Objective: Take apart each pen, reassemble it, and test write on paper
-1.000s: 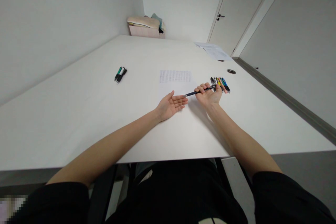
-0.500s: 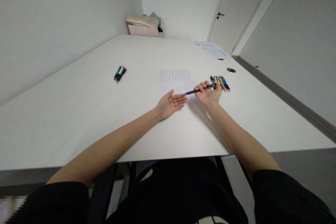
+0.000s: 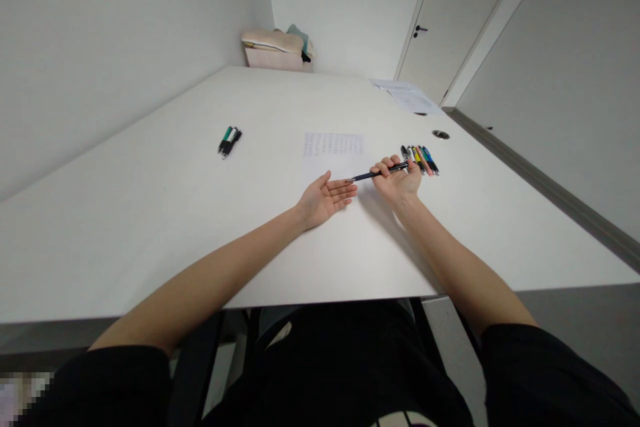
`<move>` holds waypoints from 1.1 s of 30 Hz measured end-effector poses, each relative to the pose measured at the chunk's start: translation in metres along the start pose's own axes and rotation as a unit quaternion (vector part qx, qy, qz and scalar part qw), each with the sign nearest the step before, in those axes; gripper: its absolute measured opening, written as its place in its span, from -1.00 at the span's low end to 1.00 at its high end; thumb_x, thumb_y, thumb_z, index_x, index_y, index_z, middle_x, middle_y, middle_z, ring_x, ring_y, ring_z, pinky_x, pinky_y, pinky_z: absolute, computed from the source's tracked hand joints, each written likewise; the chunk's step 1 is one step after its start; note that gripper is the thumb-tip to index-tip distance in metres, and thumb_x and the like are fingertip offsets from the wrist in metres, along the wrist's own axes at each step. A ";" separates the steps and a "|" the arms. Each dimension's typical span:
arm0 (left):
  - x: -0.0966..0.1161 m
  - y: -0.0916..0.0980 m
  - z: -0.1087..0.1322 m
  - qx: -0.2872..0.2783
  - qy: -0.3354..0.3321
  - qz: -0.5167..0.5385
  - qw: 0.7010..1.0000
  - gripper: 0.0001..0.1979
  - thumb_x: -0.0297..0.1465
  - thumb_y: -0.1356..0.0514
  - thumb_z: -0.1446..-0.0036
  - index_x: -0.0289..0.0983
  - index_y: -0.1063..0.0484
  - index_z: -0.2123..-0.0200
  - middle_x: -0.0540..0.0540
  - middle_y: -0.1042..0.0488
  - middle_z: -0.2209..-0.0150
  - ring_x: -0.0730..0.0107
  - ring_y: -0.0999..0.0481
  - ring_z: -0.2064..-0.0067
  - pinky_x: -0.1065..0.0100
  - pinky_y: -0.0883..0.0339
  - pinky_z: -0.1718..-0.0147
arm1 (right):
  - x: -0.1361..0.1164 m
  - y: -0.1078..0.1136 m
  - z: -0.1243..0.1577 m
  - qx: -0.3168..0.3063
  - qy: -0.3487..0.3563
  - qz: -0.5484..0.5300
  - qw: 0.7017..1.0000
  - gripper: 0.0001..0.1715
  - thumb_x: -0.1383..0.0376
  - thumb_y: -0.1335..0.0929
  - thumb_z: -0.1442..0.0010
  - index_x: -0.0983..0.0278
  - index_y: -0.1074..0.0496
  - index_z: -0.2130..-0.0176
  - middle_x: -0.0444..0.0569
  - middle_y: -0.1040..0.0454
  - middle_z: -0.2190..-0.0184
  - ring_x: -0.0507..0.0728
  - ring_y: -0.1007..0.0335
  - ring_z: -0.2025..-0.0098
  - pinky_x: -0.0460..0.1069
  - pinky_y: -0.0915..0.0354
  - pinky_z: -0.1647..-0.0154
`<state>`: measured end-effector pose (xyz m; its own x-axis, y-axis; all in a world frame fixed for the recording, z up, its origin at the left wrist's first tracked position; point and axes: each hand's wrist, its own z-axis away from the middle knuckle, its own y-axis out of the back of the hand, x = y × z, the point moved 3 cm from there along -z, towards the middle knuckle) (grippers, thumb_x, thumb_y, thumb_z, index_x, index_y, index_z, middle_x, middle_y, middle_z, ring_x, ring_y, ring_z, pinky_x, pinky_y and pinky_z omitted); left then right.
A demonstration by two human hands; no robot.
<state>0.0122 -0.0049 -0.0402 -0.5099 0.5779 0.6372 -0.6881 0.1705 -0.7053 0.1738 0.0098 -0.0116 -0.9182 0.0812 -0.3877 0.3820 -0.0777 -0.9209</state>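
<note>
One dark pen (image 3: 376, 175) lies crosswise in the grip, just right of the frame's centre, with its tip pointing left.

- Right hand (image 3: 397, 183): fingers curled closed round the barrel's rear half, wrist low over the table (image 3: 165, 213).
- Left hand (image 3: 325, 200): open, palm up, resting on the table and holding nothing. The pen tip sits right at its fingertips; I cannot tell if it touches.

Judgement on handling: the grip is far back on the barrel, so the tip will wander. Holding nearer the tip, with the heel of the hand planted on the table, would steady it. The left palm should stay flat and still, and tip pressure should be light.

Surroundings, going outward:
- Printed sheet (image 3: 334, 147) just above the hands.
- Row of coloured pens (image 3: 423, 160) side by side, right of the closed hand.
- Two more pens (image 3: 229, 141) well apart, left of centre.
- Loose papers (image 3: 407, 97) toward the upper right.

Writing: the sheet carries faint rows of print, too small to read. No brand or label can be made out on any pen.
</note>
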 end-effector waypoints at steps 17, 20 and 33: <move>0.000 -0.001 0.001 0.004 0.004 -0.003 1.000 -0.52 -0.22 0.09 -0.25 -0.48 -0.49 0.25 -0.33 -0.53 0.31 0.26 -0.53 0.26 0.30 -0.39 0.26 | 0.001 0.000 0.001 -0.004 -0.005 0.007 1.000 -0.52 0.00 0.02 -0.15 0.24 -0.14 0.52 -0.20 -0.10 0.61 -0.05 0.03 0.66 -0.06 -0.14 0.59; 0.000 -0.002 0.002 0.006 0.002 -0.003 1.000 -0.52 -0.23 0.08 -0.24 -0.48 -0.48 0.24 -0.33 -0.53 0.32 0.26 -0.53 0.28 0.30 -0.39 0.27 | 0.001 0.000 0.000 -0.008 -0.003 0.008 1.000 -0.53 0.00 0.00 -0.14 0.24 -0.15 0.51 -0.19 -0.10 0.62 -0.05 0.03 0.66 -0.06 -0.14 0.60; 0.000 -0.001 0.001 -0.004 0.001 -0.005 1.000 -0.51 -0.23 0.10 -0.25 -0.49 -0.49 0.28 -0.33 -0.53 0.31 0.26 -0.52 0.26 0.31 -0.38 0.27 | 0.000 -0.001 0.000 -0.006 -0.003 -0.017 1.000 -0.59 0.05 0.00 -0.13 0.23 -0.10 0.53 -0.21 -0.07 0.63 -0.05 0.09 0.68 -0.06 -0.11 0.62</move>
<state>0.0121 -0.0061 -0.0390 -0.5019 0.5779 0.6435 -0.6894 0.1820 -0.7012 0.1733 0.0097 -0.0107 -0.9314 0.0782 -0.3556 0.3514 -0.0632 -0.9341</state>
